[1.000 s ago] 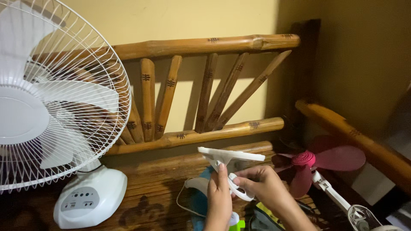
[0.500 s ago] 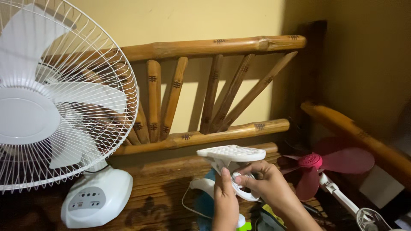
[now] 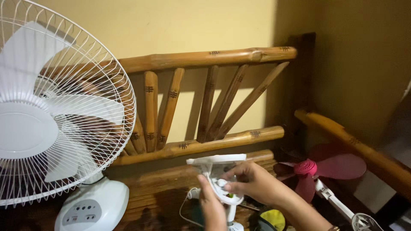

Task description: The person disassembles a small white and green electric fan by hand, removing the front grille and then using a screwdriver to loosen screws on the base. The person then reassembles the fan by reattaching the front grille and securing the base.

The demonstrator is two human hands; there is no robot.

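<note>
White clip fan part (image 3: pixel 216 171) between both hands' grip (left hand (image 3: pixel 212 205), right hand (image 3: pixel 252 182)).

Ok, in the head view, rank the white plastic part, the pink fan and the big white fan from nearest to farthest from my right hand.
1. White plastic part: held in the right hand.
2. Pink fan: just to its right.
3. Big white fan: far left.

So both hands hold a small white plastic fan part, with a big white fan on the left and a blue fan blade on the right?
Not quite: the fan blade on the right is dark pink, not blue, as the head view shows. Both hands, left and right, do hold the white fan part, beside the big white fan.
</note>
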